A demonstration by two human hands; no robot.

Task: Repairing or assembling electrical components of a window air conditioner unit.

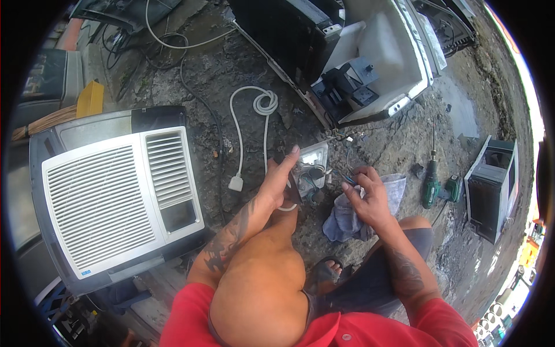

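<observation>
My left hand [278,179] is closed on a dark piece [293,191] near my bare leg [260,254], with white cable behind it; I cannot make out what the piece is. My right hand [370,194] has its fingers curled on a small, thin dark object [348,180], too small to name, above a crumpled grey cloth [341,222]. Between my hands lies a clear plastic part [314,155] with dark components and wires [314,182]. A coiled white cable with a plug [236,182] lies left of them on the dirty ground.
A white window air-conditioner front [101,205] fills the left. An opened unit with pale insulation [390,63] stands at the upper right. A green drill [429,185], another green tool [452,188] and a grey metal box [485,196] lie rightward. A yellow broom [89,98] is upper left.
</observation>
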